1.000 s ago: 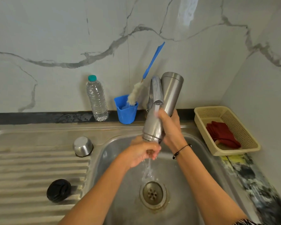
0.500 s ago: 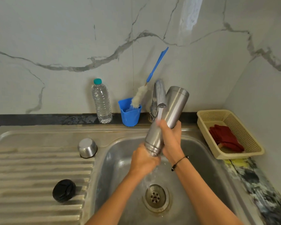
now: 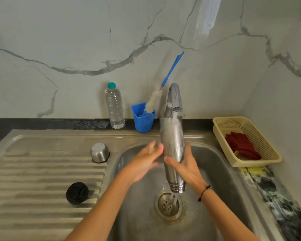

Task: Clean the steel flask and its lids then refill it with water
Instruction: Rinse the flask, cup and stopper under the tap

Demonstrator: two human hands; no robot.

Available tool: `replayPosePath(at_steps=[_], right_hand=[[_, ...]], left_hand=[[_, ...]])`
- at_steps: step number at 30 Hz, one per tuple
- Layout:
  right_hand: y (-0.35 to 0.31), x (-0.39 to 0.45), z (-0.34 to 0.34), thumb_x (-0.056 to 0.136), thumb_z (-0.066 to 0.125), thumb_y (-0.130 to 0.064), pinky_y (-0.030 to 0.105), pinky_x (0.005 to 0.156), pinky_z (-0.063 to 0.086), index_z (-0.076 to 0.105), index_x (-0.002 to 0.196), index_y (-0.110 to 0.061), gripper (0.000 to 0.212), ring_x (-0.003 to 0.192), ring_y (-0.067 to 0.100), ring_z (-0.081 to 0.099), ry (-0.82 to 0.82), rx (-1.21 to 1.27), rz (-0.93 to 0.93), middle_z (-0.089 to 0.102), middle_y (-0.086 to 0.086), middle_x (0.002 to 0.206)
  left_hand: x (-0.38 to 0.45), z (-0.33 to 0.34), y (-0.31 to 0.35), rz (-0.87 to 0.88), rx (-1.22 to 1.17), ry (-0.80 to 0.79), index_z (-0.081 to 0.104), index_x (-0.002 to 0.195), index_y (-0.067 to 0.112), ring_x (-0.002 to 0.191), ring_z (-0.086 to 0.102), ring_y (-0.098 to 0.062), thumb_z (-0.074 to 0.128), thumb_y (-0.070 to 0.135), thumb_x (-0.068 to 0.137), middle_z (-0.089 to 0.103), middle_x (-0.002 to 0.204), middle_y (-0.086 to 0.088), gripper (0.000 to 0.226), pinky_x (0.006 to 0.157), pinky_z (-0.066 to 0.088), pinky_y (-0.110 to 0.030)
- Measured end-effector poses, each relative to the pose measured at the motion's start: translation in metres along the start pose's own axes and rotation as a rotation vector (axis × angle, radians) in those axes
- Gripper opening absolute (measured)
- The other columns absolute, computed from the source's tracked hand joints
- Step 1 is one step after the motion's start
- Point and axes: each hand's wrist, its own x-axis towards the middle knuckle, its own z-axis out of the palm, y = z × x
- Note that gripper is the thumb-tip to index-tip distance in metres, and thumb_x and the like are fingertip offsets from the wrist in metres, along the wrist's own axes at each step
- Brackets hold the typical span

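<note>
Fingers of the right hand (image 3: 186,168) curl round the flask (image 3: 173,150), held mouth-down over the sink (image 3: 224,173) under the running tap (image 3: 174,99); the left hand (image 3: 143,162) lies flat against its side. Both lids, steel (image 3: 100,152) and black (image 3: 77,193), sit on the ribbed drainboard (image 3: 33,171) below a marble wall (image 3: 76,40).

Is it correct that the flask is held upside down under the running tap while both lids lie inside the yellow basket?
Not quite. In the head view the steel lid and black lid lie on the draining board, not in the basket. The flask is indeed upside down under the tap.
</note>
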Motion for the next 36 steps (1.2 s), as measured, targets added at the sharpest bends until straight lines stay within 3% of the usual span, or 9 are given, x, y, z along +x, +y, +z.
replayPosePath(at_steps=[4,8,19,23,27,30,36], right_hand=[[0.001,-0.012,0.002,0.071,0.075,-0.032,0.011,0.062,0.048,0.022,0.128,-0.031,0.078,0.092,0.004,0.058,-0.041,-0.042,-0.012,0.049,-0.015,0.109],[0.0,-0.008,-0.005,0.072,0.078,-0.017,0.015,0.062,0.047,0.026,0.123,-0.025,0.073,0.088,0.007,0.058,-0.029,-0.102,0.035,0.053,-0.006,0.104],[-0.026,0.022,-0.025,0.07,0.077,-0.016,0.019,0.068,0.044,0.035,0.128,-0.016,0.071,0.094,0.016,0.056,-0.114,-0.321,0.029,0.057,0.002,0.111],[-0.03,0.021,-0.027,0.07,0.077,-0.016,0.016,0.067,0.043,0.041,0.125,-0.016,0.066,0.093,0.015,0.056,-0.146,-0.374,0.006,0.058,0.0,0.109],[-0.03,0.007,-0.024,0.064,0.08,-0.021,0.03,0.081,0.051,0.047,0.119,-0.016,0.064,0.094,0.018,0.06,-0.171,-0.473,-0.021,0.062,0.0,0.105],[-0.037,-0.006,-0.023,0.063,0.081,-0.022,0.033,0.084,0.051,0.048,0.117,-0.016,0.063,0.094,0.017,0.06,-0.19,-0.525,-0.05,0.062,0.0,0.104],[-0.075,-0.036,-0.024,0.066,0.081,-0.017,0.033,0.084,0.05,0.042,0.127,-0.011,0.072,0.093,0.022,0.061,-0.08,-0.607,-0.252,0.063,0.005,0.106]], left_hand=[[0.012,0.01,0.036,0.071,0.101,0.082,0.044,0.135,0.017,0.118,0.055,-0.013,0.068,0.036,0.083,0.057,0.13,0.002,0.06,0.105,0.043,-0.039],[0.015,0.024,0.04,0.128,0.204,0.205,0.046,0.132,0.019,0.114,0.054,-0.014,0.076,0.021,0.08,0.058,0.123,0.003,0.06,0.099,0.047,-0.037],[0.016,0.031,0.035,0.256,0.155,0.389,0.048,0.124,0.017,0.111,0.06,-0.016,0.082,0.013,0.073,0.062,0.119,-0.001,0.062,0.099,0.049,-0.041],[0.008,0.03,0.033,0.285,0.227,0.387,0.046,0.129,0.022,0.114,0.058,-0.015,0.081,0.012,0.072,0.06,0.123,0.002,0.069,0.101,0.047,-0.041],[-0.009,0.03,0.019,0.287,0.252,0.374,0.044,0.128,0.028,0.116,0.057,-0.015,0.082,0.017,0.07,0.059,0.126,0.004,0.07,0.1,0.048,-0.043],[-0.03,0.029,0.018,0.308,0.261,0.33,0.042,0.127,0.032,0.119,0.056,-0.017,0.082,0.022,0.066,0.057,0.13,0.003,0.073,0.101,0.047,-0.045],[-0.082,0.022,0.037,0.484,0.389,0.224,0.03,0.142,0.016,0.125,0.05,-0.016,0.068,-0.003,0.082,0.049,0.134,-0.001,0.074,0.108,0.04,-0.032]])
